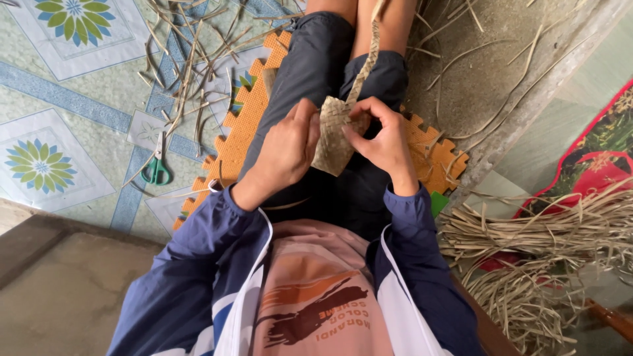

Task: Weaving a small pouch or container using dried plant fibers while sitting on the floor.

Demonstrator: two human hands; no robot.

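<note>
- Head view, frame centre: left hand closed on the woven straw piece, gripping its left edge.
- Right hand pinches its right edge; plaited strip runs upward.
- Green-handled scissors lie left, on tiled floor.

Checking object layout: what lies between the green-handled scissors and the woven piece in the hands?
In the head view, the orange foam mat and the left hand lie between the scissors and woven piece.

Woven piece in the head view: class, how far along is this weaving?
Done: a small woven patch with a braided strip running up from it. In hand: the left hand and right hand pinch its top edge. Left: bundles of loose dry strips and scattered strips lie unused; scissors rest on the floor.
</note>
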